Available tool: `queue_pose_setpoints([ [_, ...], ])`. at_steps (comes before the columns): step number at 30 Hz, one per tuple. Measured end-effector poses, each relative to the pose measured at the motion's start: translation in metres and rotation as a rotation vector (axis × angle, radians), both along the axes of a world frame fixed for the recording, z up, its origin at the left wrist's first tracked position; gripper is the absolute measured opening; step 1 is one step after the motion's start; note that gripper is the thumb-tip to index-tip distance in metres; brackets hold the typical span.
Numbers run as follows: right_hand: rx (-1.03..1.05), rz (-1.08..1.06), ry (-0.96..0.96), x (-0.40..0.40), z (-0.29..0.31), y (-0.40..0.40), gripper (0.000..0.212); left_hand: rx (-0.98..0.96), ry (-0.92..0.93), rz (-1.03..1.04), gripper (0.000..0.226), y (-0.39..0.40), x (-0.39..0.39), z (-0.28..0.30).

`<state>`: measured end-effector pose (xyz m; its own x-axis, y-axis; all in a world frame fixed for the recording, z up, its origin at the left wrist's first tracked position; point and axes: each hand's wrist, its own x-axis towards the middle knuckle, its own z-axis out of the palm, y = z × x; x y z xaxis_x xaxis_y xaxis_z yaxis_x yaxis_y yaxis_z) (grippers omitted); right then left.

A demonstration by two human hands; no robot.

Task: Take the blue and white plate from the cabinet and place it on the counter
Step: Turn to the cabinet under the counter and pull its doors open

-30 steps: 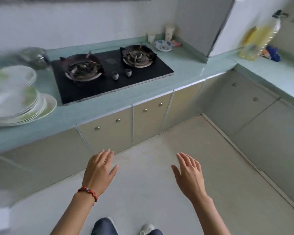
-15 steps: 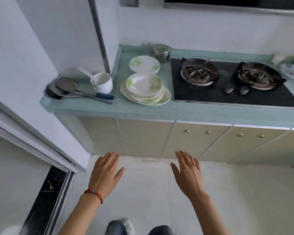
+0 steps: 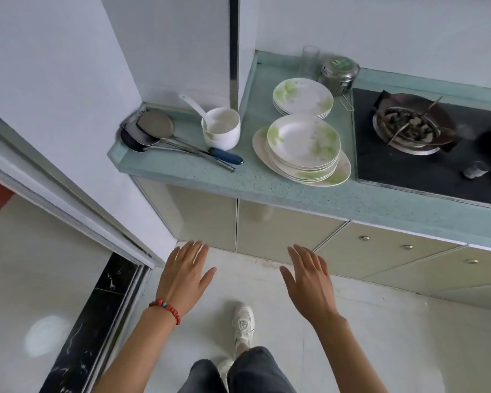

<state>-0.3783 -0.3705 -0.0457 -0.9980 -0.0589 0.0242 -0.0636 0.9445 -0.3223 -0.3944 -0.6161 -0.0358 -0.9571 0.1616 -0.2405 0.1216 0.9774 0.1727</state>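
Left hand [image 3: 183, 275] out front, palm down, fingers spread and released, holding nothing; red bead bracelet [image 3: 167, 307] at the wrist. Right hand [image 3: 309, 279] alongside, well apart from the left, fingers likewise loose and extended, empty. Both held over pale floor tile [image 3: 380, 336], short of the cabinet doors [image 3: 281, 231] under the counter [image 3: 295, 191]. Doors closed; small round knobs [image 3: 364, 238] on the doors to the right.

Blue and white plate: not to be seen anywhere in this view; whereabouts cannot be told.

On the green counter: stack of white plates with green print [image 3: 304, 148] near the front edge, resting on a wider plate. Second, smaller stack [image 3: 302, 97] just behind. White bowl [image 3: 221, 129] with a white ladle [image 3: 193, 107] leaning in it, left of the stacks. Several metal spatulas [image 3: 153, 129] lying at the left corner, handles pointing right, one blue-handled [image 3: 226, 156]. Clear glass [image 3: 310, 59] and lidded steel container [image 3: 339, 73] at the back wall. Black gas hob [image 3: 408, 171] to the right, one burner [image 3: 411, 127] in full view.

White sneaker [image 3: 243, 324] and dark trouser legs [image 3: 253, 370] at bottom centre. Doorway with black threshold strip [image 3: 97, 321] at left.
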Motion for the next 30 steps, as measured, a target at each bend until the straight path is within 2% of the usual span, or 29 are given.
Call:
queue_pose_setpoints([
  [10, -0.030, -0.016, -0.103, -0.080, -0.041, -0.009, 0.040, 0.009, -0.017, -0.055, 0.080, 0.002, -0.087, -0.037],
  [15, -0.155, -0.139, -0.147, -0.112, -0.074, -0.026, 0.037, 0.118, -0.010, -0.090, 0.078, 0.003, -0.125, -0.083],
  [17, -0.383, -0.289, -0.183, -0.125, -0.089, -0.037, 0.032, 0.293, 0.018, 0.001, 0.067, 0.005, -0.134, -0.108],
  [20, -1.082, -0.718, -0.269, -0.153, -0.108, -0.064, 0.018, 0.755, -0.078, 0.403, 0.044, 0.015, -0.154, -0.137],
  [22, -1.403, -0.898, -0.284, -0.171, -0.123, -0.077, 0.019, 1.042, -0.172, 0.679, 0.036, 0.023, -0.171, -0.147],
  [26, -1.723, -0.990, -0.276, -0.197, -0.139, -0.092, 0.020, 1.492, -0.305, 1.028, 0.015, 0.032, -0.197, -0.149],
  [30, -1.975, -0.986, -0.255, -0.210, -0.142, -0.093, 0.031, 1.767, -0.400, 1.078, 0.020, 0.032, -0.213, -0.150],
])
